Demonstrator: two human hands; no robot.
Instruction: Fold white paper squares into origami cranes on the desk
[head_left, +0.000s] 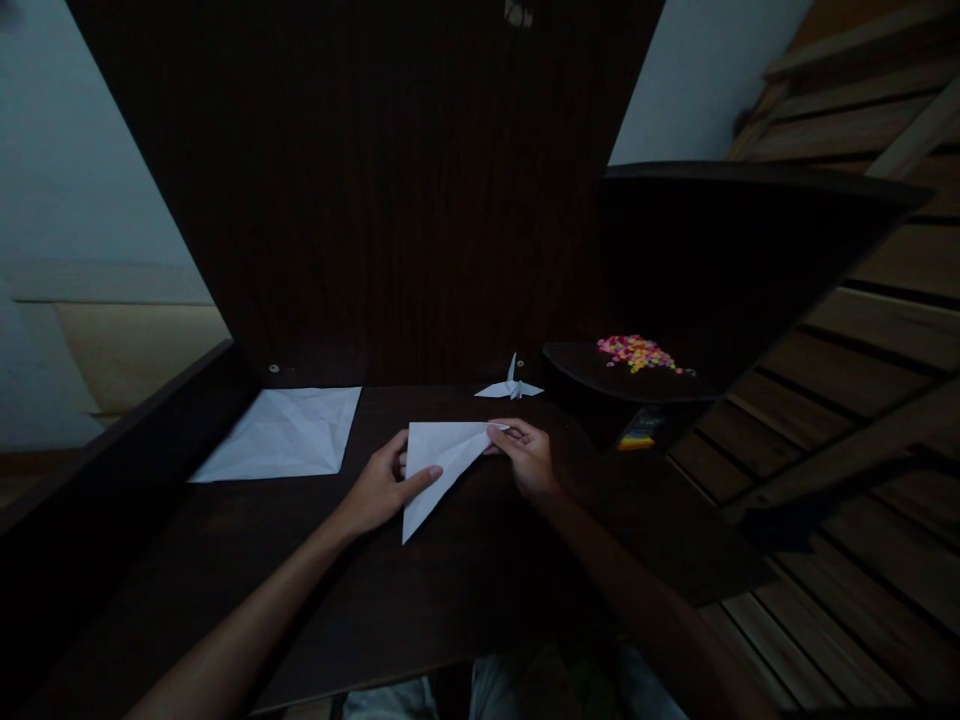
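Observation:
Between my hands is a white sheet of paper (442,450) folded into a triangle, its long slanted edge facing me on the right. My left hand (386,480) grips its left side, thumb on top and the fingers behind. At the right-hand corner my right hand (525,455) pinches the tip between thumb and fingers. Beyond the paper, near the upright panel, stands a white folded paper crane (513,388) with its wings spread. A larger creased white sheet (289,435) lies flat to the left of my left hand.
A dark wooden desk (337,600) spreads under my hands, with a tall dark back panel (412,200) behind it. On the right a rounded shelf (577,365) carries a heap of small colourful pieces (637,353). A raised side board (112,430) edges the left.

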